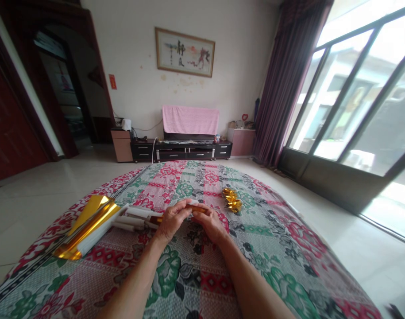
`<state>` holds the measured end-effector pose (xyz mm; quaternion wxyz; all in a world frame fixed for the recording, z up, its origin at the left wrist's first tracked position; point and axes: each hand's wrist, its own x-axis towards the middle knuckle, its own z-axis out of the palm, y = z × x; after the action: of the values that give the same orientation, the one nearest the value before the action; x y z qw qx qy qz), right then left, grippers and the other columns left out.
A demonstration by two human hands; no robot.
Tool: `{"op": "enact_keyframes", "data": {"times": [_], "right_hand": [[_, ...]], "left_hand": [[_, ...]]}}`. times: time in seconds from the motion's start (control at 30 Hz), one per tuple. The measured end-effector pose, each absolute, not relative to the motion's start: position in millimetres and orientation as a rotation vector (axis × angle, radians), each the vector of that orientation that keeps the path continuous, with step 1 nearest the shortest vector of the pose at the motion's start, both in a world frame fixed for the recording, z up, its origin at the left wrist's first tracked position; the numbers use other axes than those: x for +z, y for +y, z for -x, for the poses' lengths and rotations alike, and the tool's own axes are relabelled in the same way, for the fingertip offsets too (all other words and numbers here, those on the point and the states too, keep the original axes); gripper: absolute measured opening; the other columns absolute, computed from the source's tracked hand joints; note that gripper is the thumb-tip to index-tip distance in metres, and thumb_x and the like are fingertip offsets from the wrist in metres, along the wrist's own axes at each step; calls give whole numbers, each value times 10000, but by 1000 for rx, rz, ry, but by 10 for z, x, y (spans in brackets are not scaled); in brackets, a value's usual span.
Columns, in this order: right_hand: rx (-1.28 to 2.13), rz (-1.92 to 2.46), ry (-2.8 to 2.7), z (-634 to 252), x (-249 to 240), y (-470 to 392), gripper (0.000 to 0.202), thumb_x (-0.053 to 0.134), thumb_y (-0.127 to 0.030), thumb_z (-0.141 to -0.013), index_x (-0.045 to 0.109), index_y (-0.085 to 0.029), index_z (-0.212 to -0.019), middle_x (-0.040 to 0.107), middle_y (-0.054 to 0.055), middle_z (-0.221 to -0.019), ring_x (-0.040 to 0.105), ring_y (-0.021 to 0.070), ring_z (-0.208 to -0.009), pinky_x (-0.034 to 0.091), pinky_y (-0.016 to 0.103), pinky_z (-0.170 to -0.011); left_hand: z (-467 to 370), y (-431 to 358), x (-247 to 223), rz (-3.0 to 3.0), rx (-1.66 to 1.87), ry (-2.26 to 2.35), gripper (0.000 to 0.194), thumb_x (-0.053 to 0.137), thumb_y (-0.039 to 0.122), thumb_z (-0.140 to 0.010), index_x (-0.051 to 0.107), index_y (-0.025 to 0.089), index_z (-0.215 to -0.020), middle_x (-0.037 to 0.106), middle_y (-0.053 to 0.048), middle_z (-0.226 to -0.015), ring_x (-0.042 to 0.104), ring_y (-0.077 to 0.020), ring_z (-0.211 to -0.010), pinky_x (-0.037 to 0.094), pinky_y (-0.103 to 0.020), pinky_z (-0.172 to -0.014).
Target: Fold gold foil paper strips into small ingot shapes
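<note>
My left hand (173,220) and my right hand (211,222) are close together over the cloth-covered table. Between their fingertips they pinch a small piece of gold foil paper (199,208), with a white edge showing along its top. To the right lie several folded gold foil pieces (233,200) in a short row. At the left, shiny gold foil sheets (94,226) rest partly curled. Beside them, nearer my left hand, are white rolled or stacked papers (134,217), and a bit of gold and brown shows at their right end, partly behind that hand.
A red, green and grey flowered cloth (271,248) covers the round table. Beyond it stand a low black cabinet (185,153) and a pink cloth (190,118) draped over something. Tall windows (348,97) and a purple curtain (282,79) are on the right.
</note>
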<state>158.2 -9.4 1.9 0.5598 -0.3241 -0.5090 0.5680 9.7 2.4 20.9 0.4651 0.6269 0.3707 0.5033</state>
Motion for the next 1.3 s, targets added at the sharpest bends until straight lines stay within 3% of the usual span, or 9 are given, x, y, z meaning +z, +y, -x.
{"op": "enact_keyframes", "data": {"times": [0.3, 0.43, 0.57, 0.7, 0.9, 1.0, 1.1, 1.17, 1.3], "right_hand": [[1322, 770, -1120, -1591, 22, -85, 314, 680, -334, -685, 671, -196, -967, 675, 50, -982, 600, 200, -911, 444, 324, -815], [1318, 735, -1001, -1594, -33, -20, 309, 694, -316, -675, 672, -185, -954, 691, 54, -933, 629, 190, -859, 451, 322, -814], [1323, 673, -988, -1589, -53, 3, 297, 699, -304, -671, 664, -187, -941, 688, 48, -949, 634, 192, -862, 444, 344, -850], [1310, 704, -1086, -1579, -40, -20, 302, 706, -290, -660, 656, -188, -939, 682, 40, -949, 625, 185, -840, 453, 334, -819], [1281, 722, -1110, -1547, -25, -27, 235, 696, -305, -665, 651, -183, -860, 677, 7, -842, 604, 147, -736, 457, 285, -749], [1283, 697, -1042, -1531, -27, -15, 420, 724, -302, -625, 592, -212, -1014, 668, -5, -843, 605, 153, -740, 466, 292, -735], [1311, 696, -998, -1538, -29, -5, 677, 730, -301, -618, 443, -229, -1227, 665, 2, -872, 615, 164, -760, 470, 297, -728], [1332, 735, -993, -1557, -26, -5, 735, 725, -306, -628, 390, -216, -1276, 664, 19, -903, 620, 171, -772, 469, 287, -707], [1345, 803, -1065, -1593, -1, -22, 563, 693, -357, -662, 519, -201, -1175, 664, 35, -919, 618, 188, -808, 466, 268, -663]], "left_hand": [[-93, 91, 130, -1575, 1321, 1002, 224, 593, 340, -704, 708, 174, -801, 521, -81, -1280, 462, -255, -1180, 343, -357, -1000], [-105, 102, 128, -1557, 1372, 1110, 197, 600, 313, -678, 708, 173, -765, 580, -89, -1194, 498, -250, -1133, 360, -342, -970], [-115, 106, 118, -1498, 1359, 1138, 206, 586, 328, -671, 699, 164, -724, 675, -57, -943, 605, -204, -858, 445, -285, -753], [-121, 112, 102, -1491, 1344, 1174, 230, 582, 361, -676, 678, 152, -686, 629, 0, -599, 561, -152, -598, 414, -244, -578], [-138, 141, 62, -1360, 1417, 1041, 354, 639, 310, -645, 651, 158, -965, 680, -35, -835, 612, -176, -778, 469, -263, -719], [-152, 130, 74, -1329, 1437, 972, 518, 635, 274, -653, 555, 188, -1157, 670, -24, -865, 615, -162, -781, 477, -260, -721], [-168, 104, 110, -1315, 1445, 951, 573, 620, 257, -663, 503, 182, -1219, 658, -21, -858, 612, -149, -766, 474, -249, -712], [-175, 89, 133, -1315, 1439, 948, 579, 613, 251, -670, 492, 168, -1230, 653, -25, -854, 608, -144, -764, 471, -245, -712], [-173, 82, 144, -1337, 1447, 943, 567, 618, 266, -676, 501, 166, -1222, 653, -30, -870, 604, -145, -773, 468, -245, -723]]}}
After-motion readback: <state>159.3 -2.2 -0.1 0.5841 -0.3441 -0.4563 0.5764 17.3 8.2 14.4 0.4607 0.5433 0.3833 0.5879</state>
